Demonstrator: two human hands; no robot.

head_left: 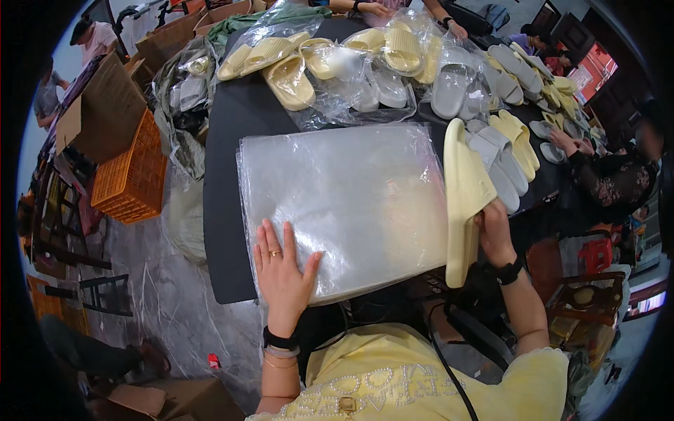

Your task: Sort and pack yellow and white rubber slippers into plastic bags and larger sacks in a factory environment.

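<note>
My left hand (283,270) lies flat, fingers spread, on the near left corner of a stack of clear plastic bags (330,189). In my right hand (496,230) is a pale yellow slide sandal (460,200), tilted on its side at the stack's right edge; the fingers go in under its strap and are partly hidden. Just beyond that hand, grey slide sandals (495,161) and another yellow pair (517,140) rest on the black table (225,210).
Bagged yellow and grey slides (289,81) line the table's far side. An orange basket (133,172) and a cardboard box (105,105) stand at left. A co-worker in a dark patterned sleeve (604,179) handles grey slides at right. Other people's hands (455,28) show at the far edge.
</note>
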